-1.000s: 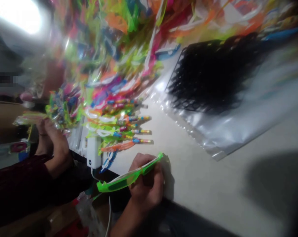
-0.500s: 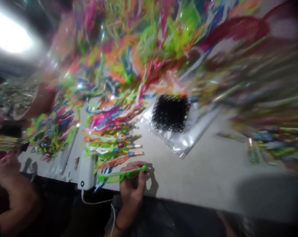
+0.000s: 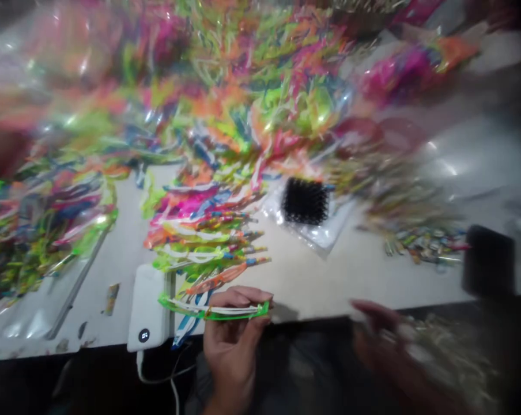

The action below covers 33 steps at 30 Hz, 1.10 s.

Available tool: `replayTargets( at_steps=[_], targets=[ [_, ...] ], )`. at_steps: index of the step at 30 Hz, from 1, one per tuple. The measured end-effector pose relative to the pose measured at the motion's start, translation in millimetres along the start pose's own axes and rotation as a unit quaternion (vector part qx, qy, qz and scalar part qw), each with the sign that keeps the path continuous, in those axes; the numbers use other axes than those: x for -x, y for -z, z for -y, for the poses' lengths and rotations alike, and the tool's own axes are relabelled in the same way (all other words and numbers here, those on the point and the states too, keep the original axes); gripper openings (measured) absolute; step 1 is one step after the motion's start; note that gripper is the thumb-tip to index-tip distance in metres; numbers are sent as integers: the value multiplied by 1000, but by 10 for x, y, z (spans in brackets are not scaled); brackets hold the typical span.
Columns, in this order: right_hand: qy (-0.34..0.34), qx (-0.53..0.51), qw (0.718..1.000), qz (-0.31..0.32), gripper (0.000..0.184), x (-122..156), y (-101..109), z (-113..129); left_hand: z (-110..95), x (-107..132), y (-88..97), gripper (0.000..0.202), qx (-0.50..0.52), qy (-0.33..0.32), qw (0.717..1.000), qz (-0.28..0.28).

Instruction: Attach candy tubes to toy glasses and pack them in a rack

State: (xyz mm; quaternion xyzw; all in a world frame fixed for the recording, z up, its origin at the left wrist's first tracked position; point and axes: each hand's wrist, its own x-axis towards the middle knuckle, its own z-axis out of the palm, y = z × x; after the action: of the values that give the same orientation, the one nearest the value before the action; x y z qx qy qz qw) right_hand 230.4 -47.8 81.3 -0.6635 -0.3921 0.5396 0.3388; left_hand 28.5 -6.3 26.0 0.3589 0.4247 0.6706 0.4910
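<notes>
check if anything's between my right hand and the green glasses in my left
Nothing visible stands in the gap between the right hand and the green glasses. Only the left hand is in the way, gripping their nearer end. The right hand is blurred; whether it holds anything cannot be told.

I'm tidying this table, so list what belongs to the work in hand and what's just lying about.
Seemingly in the work:
green glasses, held in the left hand
bright glasses, laid in a row
black pile, possibly

Seemingly lying about:
white power bank
white cable
dark object, far right, blurred
</notes>
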Motion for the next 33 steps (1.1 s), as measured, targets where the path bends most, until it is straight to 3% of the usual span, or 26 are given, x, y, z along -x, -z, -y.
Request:
replayTargets(
  at_steps=[3,7,11,15,20,24,29,31,33],
  targets=[
    [32,8,999,21,40,-178,-426,270,-160,-118,164,18,29,-5,999,31],
    [162,36,978,129,32,-502,-875,589,-311,-259,434,14,26,-34,999,25],
    [209,57,953,210,30,-722,-1083,818,-426,-342,610,7,62,1,998,-9],
    [159,21,944,289,30,-888,-1185,899,-527,-458,641,13,50,-26,998,-41],
    [113,-7,947,300,37,-1030,-1061,855,-582,-643,469,12,0,-69,997,-36],
    [224,29,941,254,23,-1088,-735,877,-539,-725,181,15,16,-53,998,11],
    [301,27,921,245,42,-1047,-346,868,-445,-728,-155,16,36,-44,997,57],
    [291,5,927,235,38,-1003,-256,840,-406,-728,-227,16,44,-30,995,82],
    [221,-19,948,227,33,-957,-205,838,-364,-735,-256,14,32,-13,995,88]
  ],
)
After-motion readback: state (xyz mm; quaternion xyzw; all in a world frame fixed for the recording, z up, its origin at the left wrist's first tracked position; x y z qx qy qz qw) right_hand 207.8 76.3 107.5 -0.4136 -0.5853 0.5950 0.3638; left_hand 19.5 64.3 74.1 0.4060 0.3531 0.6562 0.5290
